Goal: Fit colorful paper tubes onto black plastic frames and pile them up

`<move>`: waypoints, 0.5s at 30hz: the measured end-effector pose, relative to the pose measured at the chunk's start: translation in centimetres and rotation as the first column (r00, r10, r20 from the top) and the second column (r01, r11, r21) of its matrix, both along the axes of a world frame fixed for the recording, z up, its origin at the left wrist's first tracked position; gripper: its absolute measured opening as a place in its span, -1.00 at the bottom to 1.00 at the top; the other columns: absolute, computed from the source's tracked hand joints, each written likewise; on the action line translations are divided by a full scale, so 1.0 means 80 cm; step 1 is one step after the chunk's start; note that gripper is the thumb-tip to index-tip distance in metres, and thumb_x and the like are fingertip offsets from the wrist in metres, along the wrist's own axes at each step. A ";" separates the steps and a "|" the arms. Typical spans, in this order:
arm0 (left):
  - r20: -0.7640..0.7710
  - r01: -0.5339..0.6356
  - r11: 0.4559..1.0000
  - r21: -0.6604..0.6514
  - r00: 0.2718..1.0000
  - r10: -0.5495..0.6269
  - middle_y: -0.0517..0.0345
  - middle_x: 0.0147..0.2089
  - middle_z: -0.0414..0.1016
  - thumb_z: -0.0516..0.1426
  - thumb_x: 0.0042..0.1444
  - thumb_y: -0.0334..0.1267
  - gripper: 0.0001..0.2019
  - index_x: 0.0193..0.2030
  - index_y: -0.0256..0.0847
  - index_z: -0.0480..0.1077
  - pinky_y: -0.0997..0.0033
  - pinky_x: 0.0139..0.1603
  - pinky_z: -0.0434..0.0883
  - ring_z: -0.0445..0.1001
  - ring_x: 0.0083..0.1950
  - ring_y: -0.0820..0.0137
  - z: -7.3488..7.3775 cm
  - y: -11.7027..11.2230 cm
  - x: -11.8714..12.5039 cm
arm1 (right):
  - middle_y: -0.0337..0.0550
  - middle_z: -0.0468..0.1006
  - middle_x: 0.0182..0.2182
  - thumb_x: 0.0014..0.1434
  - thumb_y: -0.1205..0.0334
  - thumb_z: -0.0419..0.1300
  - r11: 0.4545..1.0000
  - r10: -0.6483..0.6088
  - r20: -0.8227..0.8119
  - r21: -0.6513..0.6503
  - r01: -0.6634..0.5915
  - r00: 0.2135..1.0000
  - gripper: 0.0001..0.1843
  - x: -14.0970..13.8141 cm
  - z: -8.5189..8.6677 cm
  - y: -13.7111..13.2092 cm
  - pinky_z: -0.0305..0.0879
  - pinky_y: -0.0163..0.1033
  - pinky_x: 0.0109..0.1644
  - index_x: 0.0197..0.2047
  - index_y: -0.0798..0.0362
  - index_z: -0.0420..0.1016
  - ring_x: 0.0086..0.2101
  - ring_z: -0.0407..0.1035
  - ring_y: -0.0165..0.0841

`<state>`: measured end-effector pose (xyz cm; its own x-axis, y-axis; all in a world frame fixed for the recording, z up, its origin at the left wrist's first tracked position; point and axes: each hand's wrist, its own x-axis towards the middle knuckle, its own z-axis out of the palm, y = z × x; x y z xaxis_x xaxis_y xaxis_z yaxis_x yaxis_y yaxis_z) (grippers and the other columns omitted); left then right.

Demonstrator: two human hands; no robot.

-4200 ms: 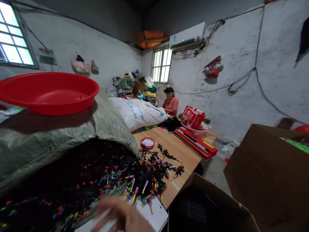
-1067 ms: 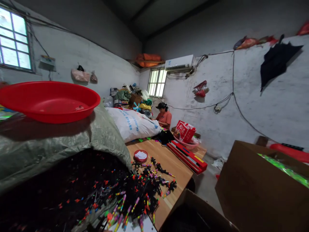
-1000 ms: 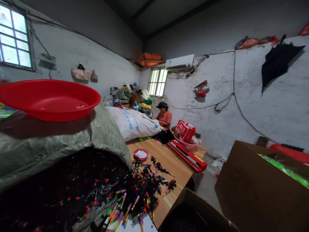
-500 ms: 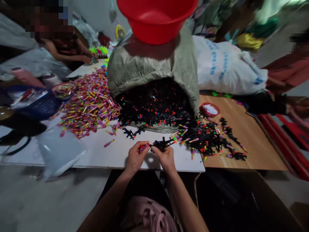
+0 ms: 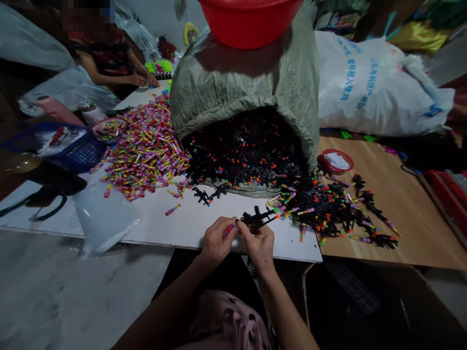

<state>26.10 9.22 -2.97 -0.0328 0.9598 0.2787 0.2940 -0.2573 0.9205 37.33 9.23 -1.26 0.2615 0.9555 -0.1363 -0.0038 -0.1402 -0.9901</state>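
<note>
My left hand (image 5: 218, 241) is closed on a small pink tube (image 5: 229, 229), mostly covered by the fingers. My right hand (image 5: 261, 247) grips a black toy gun (image 5: 256, 217) with a coloured tip, its rear end meeting the tube between my fingertips. Both hands are just above the front of the white tabletop (image 5: 153, 226). Beyond them lie two loose black toy guns (image 5: 202, 195) and a single tube (image 5: 172, 209). More toy guns (image 5: 244, 150) fill the mouth of a grey-green sack (image 5: 241, 80).
A heap of colourful tubes (image 5: 144, 150) is at left, near a blue basket (image 5: 78, 153) and a clear plastic bag (image 5: 104, 214). Toy guns with tubes (image 5: 324, 206) pile at right, by a red dish (image 5: 337, 161). A red basin (image 5: 251, 24) tops the sack. A co-worker's hands (image 5: 144, 80) show far left.
The camera view has shifted, so the table contents appear further right. My hands remain together with the tube and toy gun; the toy gun is seen slightly larger.
</note>
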 end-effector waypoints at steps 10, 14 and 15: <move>0.146 0.049 0.810 -0.585 0.988 0.046 0.23 -0.45 0.42 0.01 0.13 -0.10 -0.48 0.22 -0.22 0.19 0.55 -0.62 0.24 0.28 -0.63 0.55 -0.051 0.011 -0.025 | 0.03 0.52 -0.53 -0.11 -0.16 0.23 0.993 -0.106 0.685 0.031 0.117 0.720 -0.50 0.137 0.019 0.063 0.24 -0.15 -0.41 -0.31 0.13 0.49 -0.50 0.36 -0.19; -0.058 -0.168 0.872 -0.459 0.985 0.159 0.20 -0.41 0.44 0.10 0.03 -0.26 -0.55 0.10 -0.22 0.31 0.51 -0.45 0.33 0.39 -0.50 0.49 -0.037 0.064 -0.052 | 0.26 0.52 -0.21 0.10 0.17 0.12 0.982 -0.185 0.919 0.159 0.102 0.349 -0.52 0.131 0.043 0.100 0.27 -0.02 -0.20 0.08 0.19 0.35 -0.22 0.40 -0.02; -0.105 -0.188 0.889 -0.417 0.982 0.158 0.19 -0.41 0.44 0.11 0.01 -0.29 -0.60 0.04 -0.22 0.36 0.48 -0.39 0.35 0.41 -0.45 0.46 -0.032 0.077 -0.053 | 0.24 0.50 -0.15 0.11 0.27 0.08 0.991 -0.088 0.929 0.119 -0.065 0.361 -0.56 0.105 0.039 0.109 0.28 -0.04 -0.15 0.08 0.16 0.36 -0.16 0.39 -0.05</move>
<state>21.87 15.38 -5.54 -0.2048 0.9680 -0.1452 0.3621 0.2128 0.9075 45.69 17.98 1.86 0.1593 0.9376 0.3090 0.9290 -0.0364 -0.3684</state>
